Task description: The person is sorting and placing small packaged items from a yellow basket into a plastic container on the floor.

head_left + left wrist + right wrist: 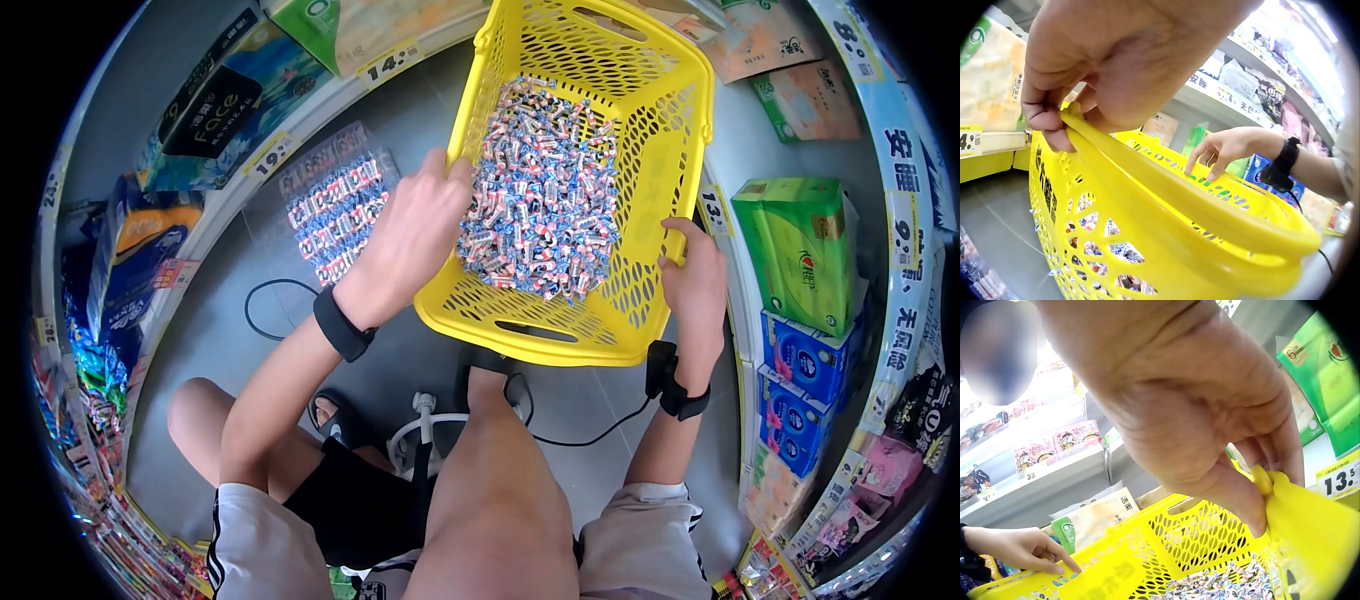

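Observation:
A yellow basket [575, 345] with a layer of small wrapped candies [545, 190] in its bottom sits between the legs and the shelves. My left hand [415, 225] grips its left rim; in the left wrist view the fingers of that hand [1110, 62] curl round the yellow edge. On the opposite side my right hand [695, 285] holds the right rim, and in the right wrist view the thumb and fingers of this hand [1210, 419] pinch the edge by a handle joint. The basket's handle lies down along the rim.
Left of the basket, a clear pack of similar candies [340, 205] lies on the grey floor [240, 350]. Shelves with tissue packs [800, 250] curve round both sides. Black cables [590, 440] and a white stool or stand base [425, 425] are near the feet.

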